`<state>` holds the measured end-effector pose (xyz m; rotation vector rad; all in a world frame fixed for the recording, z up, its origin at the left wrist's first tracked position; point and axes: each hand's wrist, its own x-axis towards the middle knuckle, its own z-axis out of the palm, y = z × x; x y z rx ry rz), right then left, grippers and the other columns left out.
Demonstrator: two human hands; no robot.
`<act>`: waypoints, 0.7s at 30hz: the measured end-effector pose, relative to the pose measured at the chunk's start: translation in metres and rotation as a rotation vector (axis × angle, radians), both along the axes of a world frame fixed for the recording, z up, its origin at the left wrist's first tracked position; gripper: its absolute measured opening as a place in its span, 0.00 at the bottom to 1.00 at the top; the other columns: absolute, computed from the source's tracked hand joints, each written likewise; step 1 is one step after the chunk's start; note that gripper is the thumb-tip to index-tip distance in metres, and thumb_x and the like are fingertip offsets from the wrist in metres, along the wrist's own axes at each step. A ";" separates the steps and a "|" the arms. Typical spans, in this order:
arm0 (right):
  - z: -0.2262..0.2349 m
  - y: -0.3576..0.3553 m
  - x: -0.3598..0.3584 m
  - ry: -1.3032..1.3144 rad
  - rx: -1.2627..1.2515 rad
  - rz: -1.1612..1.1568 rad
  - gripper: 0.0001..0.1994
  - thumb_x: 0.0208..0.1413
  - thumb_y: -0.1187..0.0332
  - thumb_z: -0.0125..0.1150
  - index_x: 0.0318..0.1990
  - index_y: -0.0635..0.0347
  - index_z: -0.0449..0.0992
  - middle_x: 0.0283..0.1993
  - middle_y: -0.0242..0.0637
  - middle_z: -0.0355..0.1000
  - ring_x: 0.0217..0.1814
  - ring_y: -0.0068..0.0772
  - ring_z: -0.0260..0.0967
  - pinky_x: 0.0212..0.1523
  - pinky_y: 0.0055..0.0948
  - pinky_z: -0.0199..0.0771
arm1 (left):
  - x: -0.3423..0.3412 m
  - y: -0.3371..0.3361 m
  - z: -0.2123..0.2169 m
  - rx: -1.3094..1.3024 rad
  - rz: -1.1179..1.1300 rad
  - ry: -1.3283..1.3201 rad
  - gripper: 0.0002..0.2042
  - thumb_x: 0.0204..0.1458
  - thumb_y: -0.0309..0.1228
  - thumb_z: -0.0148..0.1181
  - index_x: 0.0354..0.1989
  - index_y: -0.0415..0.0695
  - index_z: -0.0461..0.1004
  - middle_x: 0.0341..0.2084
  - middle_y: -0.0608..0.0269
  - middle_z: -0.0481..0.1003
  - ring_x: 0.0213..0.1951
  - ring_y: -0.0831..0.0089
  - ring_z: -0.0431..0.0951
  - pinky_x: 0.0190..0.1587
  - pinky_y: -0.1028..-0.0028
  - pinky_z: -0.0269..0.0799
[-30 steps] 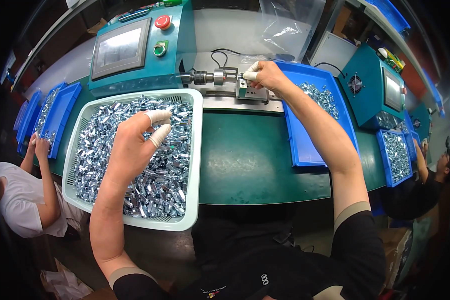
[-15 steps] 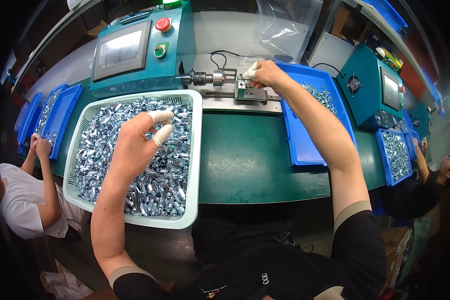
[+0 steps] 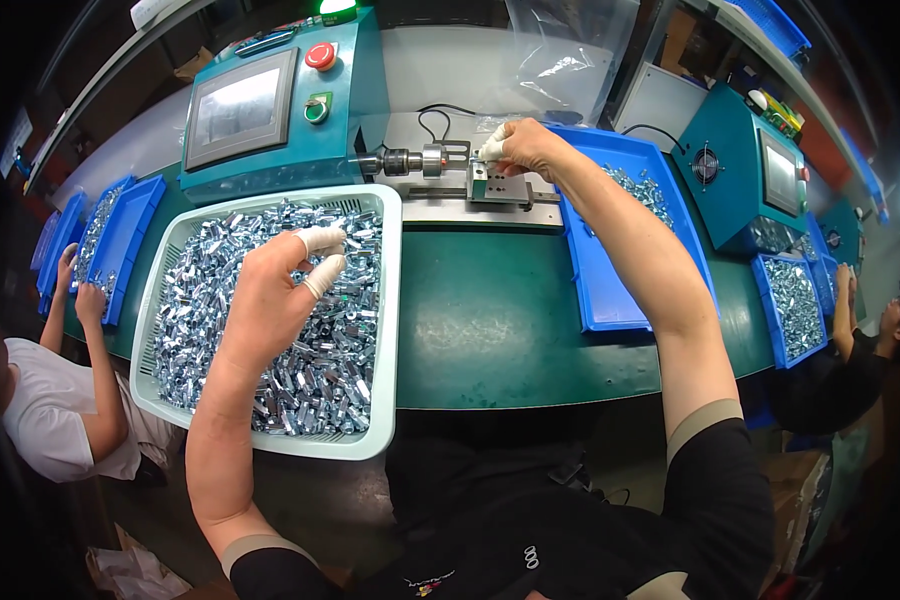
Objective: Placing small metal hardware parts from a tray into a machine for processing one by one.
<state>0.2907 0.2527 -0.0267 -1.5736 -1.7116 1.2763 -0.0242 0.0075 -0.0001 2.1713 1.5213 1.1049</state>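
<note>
Fingertips of right hand (image 3: 518, 148) hide whatever sits at fixture (image 3: 498, 186).

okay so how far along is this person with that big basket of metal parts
Done: only a small heap of shiny parts lies in the blue tray on the right. In hand: the right hand is at the small fixture by the machine's spindle, while the left hand hovers over the white basket. Left: that basket looks nearly full, so most remains.
</note>
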 end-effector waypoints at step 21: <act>-0.039 -0.044 0.003 0.183 0.134 -0.208 0.19 0.64 0.67 0.66 0.59 0.64 0.76 0.47 0.43 0.80 0.41 0.29 0.78 0.36 0.28 0.79 | -0.001 -0.005 0.009 -0.025 0.016 0.056 0.12 0.57 0.24 0.68 0.49 0.39 0.84 0.40 0.59 0.86 0.42 0.69 0.85 0.45 0.71 0.77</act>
